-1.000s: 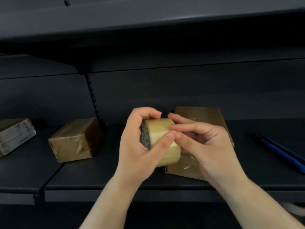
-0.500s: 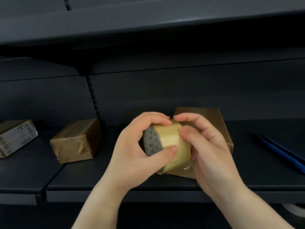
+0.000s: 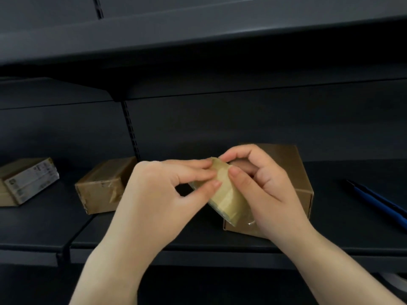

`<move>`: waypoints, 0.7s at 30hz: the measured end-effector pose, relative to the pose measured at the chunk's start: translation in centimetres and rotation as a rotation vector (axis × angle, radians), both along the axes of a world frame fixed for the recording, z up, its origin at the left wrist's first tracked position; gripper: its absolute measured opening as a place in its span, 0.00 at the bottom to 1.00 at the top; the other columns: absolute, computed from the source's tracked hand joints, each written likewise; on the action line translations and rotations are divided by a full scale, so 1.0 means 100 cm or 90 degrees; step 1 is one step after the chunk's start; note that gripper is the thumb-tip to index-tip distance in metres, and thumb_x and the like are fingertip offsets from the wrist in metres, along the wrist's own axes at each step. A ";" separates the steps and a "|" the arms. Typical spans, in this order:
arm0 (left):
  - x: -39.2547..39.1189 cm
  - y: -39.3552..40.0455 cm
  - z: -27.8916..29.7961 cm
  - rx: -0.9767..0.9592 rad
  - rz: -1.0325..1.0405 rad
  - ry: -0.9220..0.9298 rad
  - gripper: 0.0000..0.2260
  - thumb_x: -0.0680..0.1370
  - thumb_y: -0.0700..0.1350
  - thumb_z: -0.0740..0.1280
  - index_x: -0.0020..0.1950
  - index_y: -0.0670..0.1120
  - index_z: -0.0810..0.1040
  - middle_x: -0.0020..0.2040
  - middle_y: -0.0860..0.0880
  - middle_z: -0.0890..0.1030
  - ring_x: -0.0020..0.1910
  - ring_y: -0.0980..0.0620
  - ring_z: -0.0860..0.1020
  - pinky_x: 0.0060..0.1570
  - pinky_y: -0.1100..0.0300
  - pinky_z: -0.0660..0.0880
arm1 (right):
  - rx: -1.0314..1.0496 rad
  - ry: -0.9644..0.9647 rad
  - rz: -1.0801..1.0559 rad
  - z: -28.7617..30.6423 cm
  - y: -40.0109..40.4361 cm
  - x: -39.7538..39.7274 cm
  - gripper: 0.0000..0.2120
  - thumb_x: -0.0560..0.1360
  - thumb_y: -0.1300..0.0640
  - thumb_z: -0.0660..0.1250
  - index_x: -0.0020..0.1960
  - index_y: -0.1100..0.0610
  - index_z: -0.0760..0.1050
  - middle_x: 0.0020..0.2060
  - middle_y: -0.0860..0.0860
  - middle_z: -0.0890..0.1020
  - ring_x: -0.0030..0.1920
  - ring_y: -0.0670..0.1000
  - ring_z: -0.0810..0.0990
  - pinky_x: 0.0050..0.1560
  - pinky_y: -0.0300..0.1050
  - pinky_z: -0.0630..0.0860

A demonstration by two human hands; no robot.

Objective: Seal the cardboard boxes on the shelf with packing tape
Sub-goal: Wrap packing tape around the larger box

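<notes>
Two hands on tape roll [image 3: 226, 194]: left hand [image 3: 158, 194] pinches rim, right hand [image 3: 264, 186] pinches outer wrap. Roll light, stiff, slick film; best gripped across edges. Cardboard box [image 3: 295, 172] just behind right hand.

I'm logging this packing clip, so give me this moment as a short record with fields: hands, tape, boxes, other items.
left hand: grips the tape roll
right hand: pinches the roll's upper edge
tape: held by both hands, in front of the box
box behind hands: plain brown, on the shelf
middle box: already taped
left box: bears white labels
other items: blue pen lying at right
</notes>
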State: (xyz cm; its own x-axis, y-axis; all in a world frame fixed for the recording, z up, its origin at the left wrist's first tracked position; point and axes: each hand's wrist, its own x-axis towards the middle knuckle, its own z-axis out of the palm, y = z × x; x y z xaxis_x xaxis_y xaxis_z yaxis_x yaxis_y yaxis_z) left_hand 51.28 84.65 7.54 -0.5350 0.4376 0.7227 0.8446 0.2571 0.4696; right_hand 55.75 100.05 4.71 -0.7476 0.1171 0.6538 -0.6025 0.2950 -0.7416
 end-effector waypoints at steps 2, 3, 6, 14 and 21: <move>0.001 -0.002 0.003 -0.015 -0.003 -0.005 0.07 0.67 0.49 0.71 0.44 0.58 0.82 0.46 0.69 0.79 0.48 0.68 0.80 0.49 0.70 0.76 | -0.007 -0.019 0.013 0.001 0.000 -0.001 0.09 0.75 0.57 0.59 0.48 0.49 0.77 0.42 0.45 0.82 0.45 0.45 0.80 0.46 0.40 0.76; 0.000 -0.003 0.004 -0.005 -0.009 -0.010 0.07 0.67 0.48 0.72 0.44 0.58 0.82 0.45 0.69 0.80 0.47 0.67 0.80 0.47 0.71 0.76 | -0.027 -0.033 0.030 0.002 0.001 -0.002 0.09 0.75 0.57 0.59 0.46 0.49 0.78 0.40 0.45 0.82 0.43 0.43 0.79 0.45 0.39 0.75; -0.012 -0.005 0.001 0.043 -0.077 -0.123 0.09 0.67 0.50 0.73 0.47 0.58 0.82 0.46 0.60 0.84 0.48 0.61 0.81 0.44 0.67 0.77 | -0.107 -0.080 0.117 0.008 0.005 -0.002 0.09 0.74 0.58 0.60 0.43 0.50 0.79 0.37 0.45 0.81 0.39 0.44 0.78 0.42 0.39 0.75; -0.019 0.005 -0.019 0.092 -0.287 -0.387 0.08 0.66 0.52 0.75 0.33 0.49 0.81 0.28 0.48 0.81 0.26 0.57 0.78 0.26 0.66 0.73 | 0.060 -0.045 -0.025 0.006 0.015 0.000 0.10 0.72 0.48 0.67 0.51 0.48 0.80 0.47 0.43 0.83 0.50 0.42 0.80 0.49 0.37 0.76; -0.003 0.016 -0.028 0.130 -0.205 -0.226 0.09 0.70 0.56 0.70 0.41 0.52 0.80 0.36 0.47 0.83 0.31 0.50 0.81 0.28 0.56 0.80 | -0.080 0.007 -0.047 -0.007 0.011 0.016 0.18 0.62 0.47 0.74 0.52 0.46 0.80 0.52 0.43 0.83 0.56 0.44 0.80 0.55 0.41 0.78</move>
State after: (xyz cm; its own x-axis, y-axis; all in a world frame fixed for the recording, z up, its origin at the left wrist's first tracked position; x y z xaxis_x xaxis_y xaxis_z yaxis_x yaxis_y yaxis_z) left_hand 51.01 86.24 4.73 -0.6241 0.4897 0.6089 0.6454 -0.1161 0.7549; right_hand 57.35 101.12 3.99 -0.7267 0.2530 0.6387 -0.5911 0.2434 -0.7690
